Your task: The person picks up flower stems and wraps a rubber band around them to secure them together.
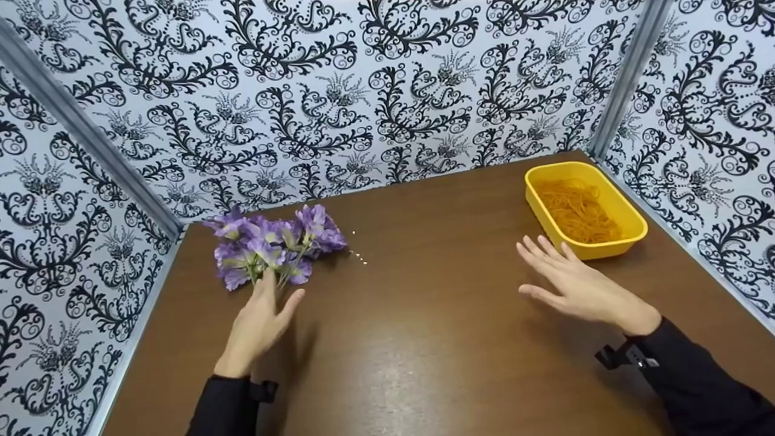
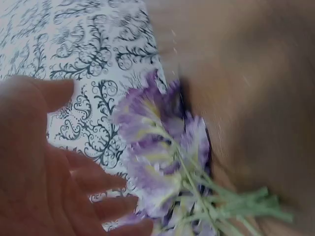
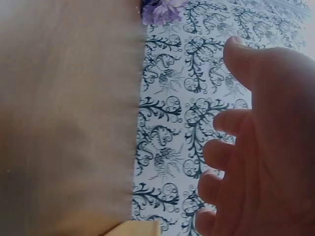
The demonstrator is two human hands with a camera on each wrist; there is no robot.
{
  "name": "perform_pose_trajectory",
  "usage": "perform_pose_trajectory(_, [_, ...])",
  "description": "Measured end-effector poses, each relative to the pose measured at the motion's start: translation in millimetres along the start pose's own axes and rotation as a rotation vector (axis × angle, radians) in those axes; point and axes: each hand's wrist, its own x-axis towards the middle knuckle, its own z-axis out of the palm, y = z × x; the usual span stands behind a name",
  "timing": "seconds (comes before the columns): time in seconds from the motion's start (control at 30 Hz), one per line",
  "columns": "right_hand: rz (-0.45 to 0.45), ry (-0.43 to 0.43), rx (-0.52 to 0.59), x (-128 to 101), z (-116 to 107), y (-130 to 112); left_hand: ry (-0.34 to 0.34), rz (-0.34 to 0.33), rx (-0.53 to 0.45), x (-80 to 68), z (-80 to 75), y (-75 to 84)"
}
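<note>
- Left hand, near left: fingers straight, gripping nothing, fingertips at the green stems of the purple flowers.
- Right hand, near right: spread flat above the brown table, released, holding nothing, just short of the tub.
- One bunch of flowers lies on its side, far left, stems toward the person, probably for easy reach.
- One yellow tub, far right, contains the orange rubber bands, too tangled to count.

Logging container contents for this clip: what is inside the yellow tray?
The yellow tray holds a loose tangle of orange rubber bands spread over its floor. Whatever lies beneath them is covered. The right hand hovers nearby, outside it.
</note>
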Motion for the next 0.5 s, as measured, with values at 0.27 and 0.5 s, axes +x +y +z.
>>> perform_pose_trajectory(0.27, [0.060, -0.072, 0.065, 0.8, 4.5, 4.7, -0.045, -0.194, -0.060, 20.2, -21.8, -7.2])
perform_pose_trajectory(0.5, [0.074, -0.105, 0.080, 3.9, 8.9, 7.7, -0.121, -0.263, -0.029, 36.7, -29.3, -20.6])
